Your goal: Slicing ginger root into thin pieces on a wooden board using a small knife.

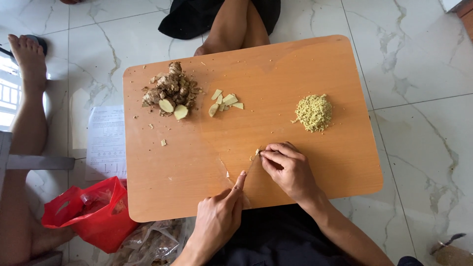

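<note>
My left hand (pixel 217 219) grips a thin knife (pixel 249 166), index finger stretched along its back. The blade tip meets a tiny ginger piece (pixel 257 152) on the wooden table (pixel 320 64). My right hand (pixel 289 170) pinches that piece with thumb and fingertips. Farther back lie several pale ginger slices (pixel 225 102). A heap of whole ginger roots (pixel 170 88) with two cut ends sits at the back left. A mound of minced ginger (pixel 314 112) lies to the right.
A red plastic bag (pixel 93 212) and a clear bag of roots (pixel 152 241) sit on the marble floor left of my lap. A printed sheet (pixel 106 143) lies beside the table. Another person's leg (pixel 27 98) stretches along the left, and someone's legs (pixel 236 24) are beyond the table.
</note>
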